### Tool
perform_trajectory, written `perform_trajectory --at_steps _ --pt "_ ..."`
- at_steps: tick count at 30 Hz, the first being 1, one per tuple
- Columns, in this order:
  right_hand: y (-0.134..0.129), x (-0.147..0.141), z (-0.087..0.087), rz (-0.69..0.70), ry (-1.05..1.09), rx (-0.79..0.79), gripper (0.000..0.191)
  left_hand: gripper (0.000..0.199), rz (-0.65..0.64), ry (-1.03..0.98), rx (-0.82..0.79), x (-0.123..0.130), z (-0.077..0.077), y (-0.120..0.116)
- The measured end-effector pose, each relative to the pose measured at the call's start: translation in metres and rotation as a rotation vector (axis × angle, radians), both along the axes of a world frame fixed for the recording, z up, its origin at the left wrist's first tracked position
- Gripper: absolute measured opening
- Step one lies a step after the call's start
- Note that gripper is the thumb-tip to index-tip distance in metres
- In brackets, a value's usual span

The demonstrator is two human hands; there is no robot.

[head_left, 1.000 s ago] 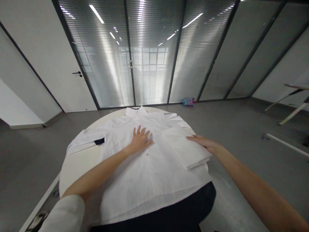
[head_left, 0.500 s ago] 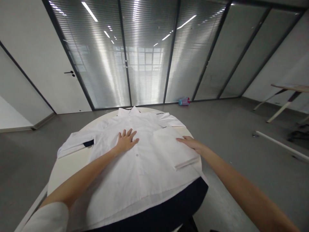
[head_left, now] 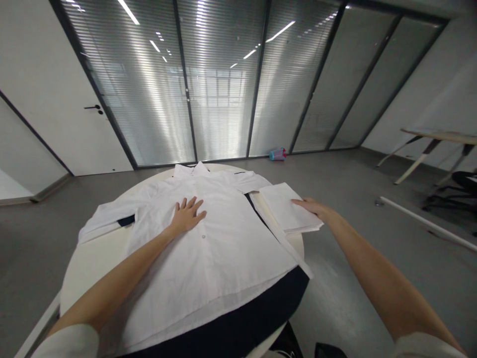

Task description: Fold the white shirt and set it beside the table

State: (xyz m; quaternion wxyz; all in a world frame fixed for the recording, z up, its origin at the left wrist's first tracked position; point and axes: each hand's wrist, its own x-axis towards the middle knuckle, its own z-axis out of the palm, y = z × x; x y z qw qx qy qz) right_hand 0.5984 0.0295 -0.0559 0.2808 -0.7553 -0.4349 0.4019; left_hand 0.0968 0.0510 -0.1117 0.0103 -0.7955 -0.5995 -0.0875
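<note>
A white shirt [head_left: 223, 248] lies spread on a round table [head_left: 93, 263], its collar at the far edge and its sleeves out to the sides. Dark cloth [head_left: 261, 318] shows beneath its near hem. My left hand [head_left: 186, 215] rests flat on the shirt's chest with fingers spread. My right hand [head_left: 313, 206] grips the right edge of a folded white cloth [head_left: 288, 206], thumb and fingers closed on it. That cloth lies beside the shirt's right side and reaches past the table's right edge.
A blue and pink bin [head_left: 278, 154] lies on the floor by the glass partition. At the right are a wooden-topped table [head_left: 439, 135], a white floor bar [head_left: 428, 223] and a dark chair base [head_left: 450, 196]. A door stands at the left.
My right hand has moved the folded cloth rightward, off the shirt and toward the table's edge. My left hand has stayed on the shirt. The view has shifted slightly.
</note>
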Motion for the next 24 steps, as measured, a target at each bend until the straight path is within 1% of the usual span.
perform_trajectory --at_steps 2,3,5,8,11,15,18,24 --pt "0.001 0.001 -0.002 -0.02 -0.104 -0.055 0.045 0.064 -0.002 0.0 -0.003 0.0 0.001 -0.001" --pt "0.001 -0.001 -0.003 -0.023 -0.156 -0.057 0.045 0.064 -0.001 0.001 -0.005 0.0 0.001 -0.002" --pt "0.002 -0.009 -0.005 -0.019 -0.236 -0.009 0.049 0.064 0.001 0.002 -0.005 0.0 0.0 -0.002" --pt "0.005 -0.023 -0.007 -0.007 -0.275 0.073 0.062 0.064 0.0 -0.006 0.004 -0.001 -0.002 -0.002" --pt "0.009 -0.037 -0.007 0.044 -0.392 0.137 0.077 0.064 0.004 -0.015 -0.009 -0.002 -0.002 -0.001" --pt "0.011 -0.053 -0.008 0.161 -0.604 0.107 0.091 0.065 0.026 -0.013 -0.025 -0.002 0.001 -0.002" --pt "0.011 -0.06 -0.01 0.225 -0.682 0.095 0.093 0.066 0.035 -0.004 -0.015 -0.001 0.002 -0.002" --pt "0.01 -0.067 -0.01 0.237 -0.73 0.075 0.091 0.068 0.041 0.007 -0.014 -0.005 0.003 0.0"
